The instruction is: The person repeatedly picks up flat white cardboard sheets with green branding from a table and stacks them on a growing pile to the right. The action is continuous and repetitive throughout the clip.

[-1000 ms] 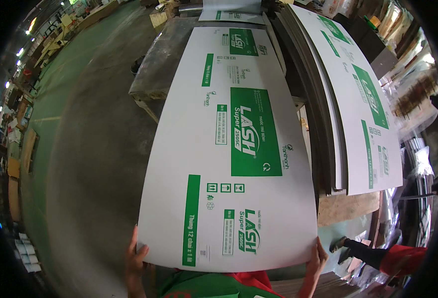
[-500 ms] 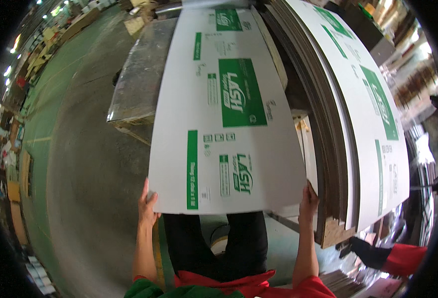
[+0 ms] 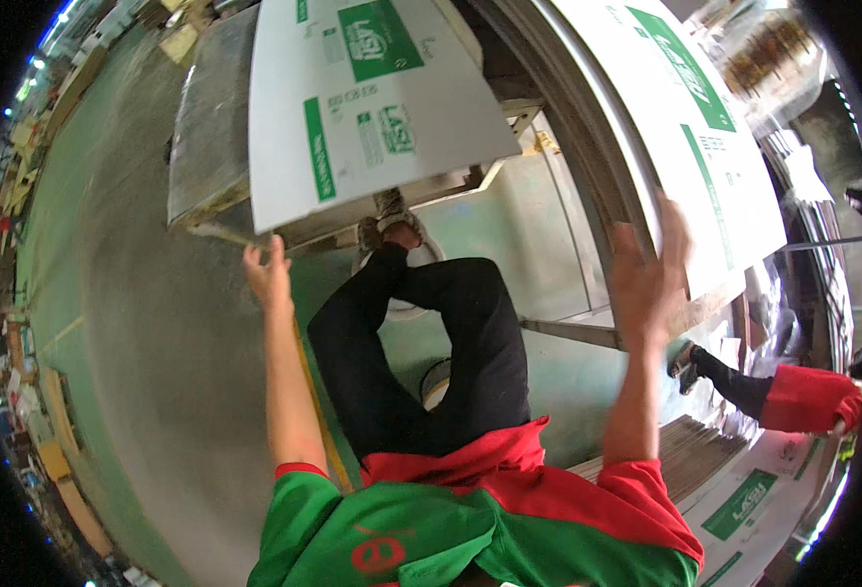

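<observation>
Head cam: printed white sheet [image 3: 353,122] is lying over near edge of metal table [image 3: 216,127], L hand [image 3: 271,281] hovering w/ fingers parted just below sheet's near-L corner. Hands are sitting well apart; R hand [image 3: 650,279], blurred, is overlapping near end of stack [image 3: 588,108], can't tell if gripping.

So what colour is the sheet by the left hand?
The sheet is white with green print; best in head view.

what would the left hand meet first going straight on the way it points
Likely the left hand would meet the white printed sheet first, at its near left corner; depth is unclear.
</observation>
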`<state>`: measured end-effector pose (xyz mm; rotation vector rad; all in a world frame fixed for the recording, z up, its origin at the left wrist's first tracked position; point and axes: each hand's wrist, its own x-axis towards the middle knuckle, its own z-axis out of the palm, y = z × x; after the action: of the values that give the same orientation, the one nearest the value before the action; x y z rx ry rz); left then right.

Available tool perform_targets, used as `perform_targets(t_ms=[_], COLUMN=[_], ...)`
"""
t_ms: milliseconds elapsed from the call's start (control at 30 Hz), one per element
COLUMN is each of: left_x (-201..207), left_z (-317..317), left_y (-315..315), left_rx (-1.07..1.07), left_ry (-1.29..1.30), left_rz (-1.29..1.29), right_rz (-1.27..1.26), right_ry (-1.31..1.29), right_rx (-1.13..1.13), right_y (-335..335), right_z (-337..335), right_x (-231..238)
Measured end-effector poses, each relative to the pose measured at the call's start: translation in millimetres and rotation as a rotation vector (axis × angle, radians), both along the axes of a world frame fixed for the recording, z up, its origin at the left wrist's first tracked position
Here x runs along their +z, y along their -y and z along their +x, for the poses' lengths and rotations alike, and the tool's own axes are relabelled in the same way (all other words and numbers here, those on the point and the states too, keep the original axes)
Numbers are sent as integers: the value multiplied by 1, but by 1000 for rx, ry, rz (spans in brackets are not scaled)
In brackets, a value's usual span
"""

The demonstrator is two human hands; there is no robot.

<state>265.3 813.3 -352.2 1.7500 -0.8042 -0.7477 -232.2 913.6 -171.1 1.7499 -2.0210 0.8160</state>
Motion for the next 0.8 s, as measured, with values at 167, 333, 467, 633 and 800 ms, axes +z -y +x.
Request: perform_targets(t_ms=[167, 333, 467, 633, 800], left_x=[16, 13, 22, 55, 93], left_z=[-44, -109, -141, -196, -325], left_y=[-82, -124, -132, -117, -57], left_rx=[-144, -317, -552, -543, -1006], left_ry=[-197, -372, -370, -446, -855], left_rz=[18, 57, -2, 131, 31], right_rz=[358, 394, 88, -178, -206], right_ry=[-141, -317, 384, 675, 1063], right_rx=[-451, -197, -49, 130, 662], right_y=[-51, -65, -28, 38, 47], right_z=[-94, -123, -181, -169, -28], right_x=[-17, -38, 3, -35, -69])
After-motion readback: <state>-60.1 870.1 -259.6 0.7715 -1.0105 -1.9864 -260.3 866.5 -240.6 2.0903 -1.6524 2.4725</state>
